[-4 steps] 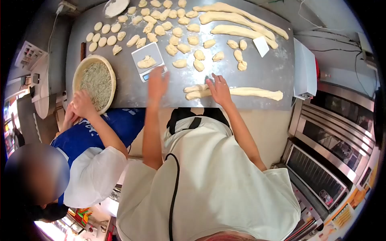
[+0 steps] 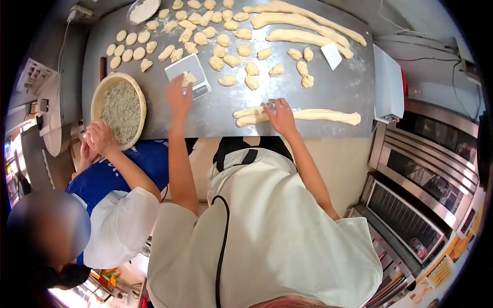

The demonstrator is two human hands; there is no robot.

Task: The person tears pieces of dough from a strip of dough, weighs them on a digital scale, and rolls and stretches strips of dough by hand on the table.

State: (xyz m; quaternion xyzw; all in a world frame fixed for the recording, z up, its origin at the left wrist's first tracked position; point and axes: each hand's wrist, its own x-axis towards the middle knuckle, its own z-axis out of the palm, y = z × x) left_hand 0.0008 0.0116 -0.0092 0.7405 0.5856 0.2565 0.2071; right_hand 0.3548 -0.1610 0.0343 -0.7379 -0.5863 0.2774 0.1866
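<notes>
Left hand (image 2: pixel 179 98) at dough lump (image 2: pixel 189 78) on scale (image 2: pixel 200 78), can't tell grip; right hand (image 2: pixel 281 117), spread, on dough strips (image 2: pixel 326 116) right of scale.

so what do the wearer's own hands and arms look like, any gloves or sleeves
The left hand and right hand are bare, with no gloves. The forearms are uncovered below the short, loose sleeves of an off-white top. No watch or band shows. A black cable runs along the top's front. The left hand is blurred, hiding finer detail.
</notes>
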